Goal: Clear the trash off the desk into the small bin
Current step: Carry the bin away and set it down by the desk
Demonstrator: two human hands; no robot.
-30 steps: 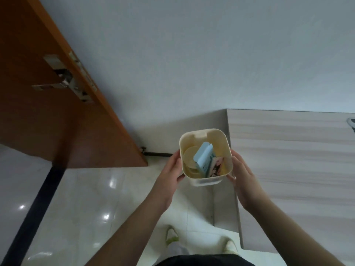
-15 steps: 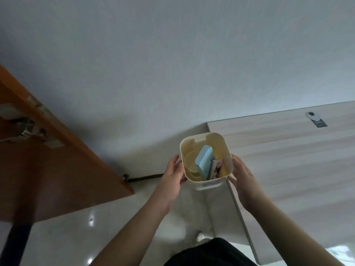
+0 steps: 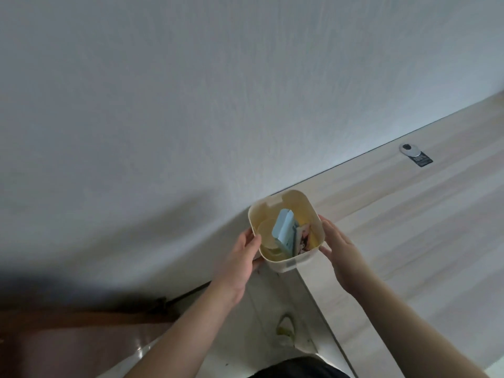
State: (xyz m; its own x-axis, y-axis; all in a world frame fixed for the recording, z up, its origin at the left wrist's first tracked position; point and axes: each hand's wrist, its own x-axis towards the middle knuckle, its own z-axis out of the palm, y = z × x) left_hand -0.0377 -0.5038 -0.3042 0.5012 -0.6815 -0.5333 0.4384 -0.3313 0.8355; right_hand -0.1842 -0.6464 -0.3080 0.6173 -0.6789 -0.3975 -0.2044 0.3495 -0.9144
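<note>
A person holds a small bin point(image 3: 287, 261) between both hands, at the left end of a pale wood-grain worktop point(image 3: 409, 227), near the corner where the worktop meets a white wall point(image 3: 191, 105). The bin is cream plastic, squarish with rounded corners and an open top. Inside it stand a light blue packet point(image 3: 283, 229), a printed wrapper point(image 3: 304, 238) with dark and pink markings just to its right, and a round tan piece point(image 3: 266, 233) on the left.

The left hand point(image 3: 242, 257) grips the bin's left side, thumb on the rim and fingers wrapped around the wall below. The right hand point(image 3: 339, 248) presses on the right side, its fingers nearly straight and flat on the wall, not curled around it.

Farther along the worktop's back edge lies a small silver and black object point(image 3: 414, 154). Below, a shoe point(image 3: 285, 327) shows on the tiled floor point(image 3: 240, 336).
</note>
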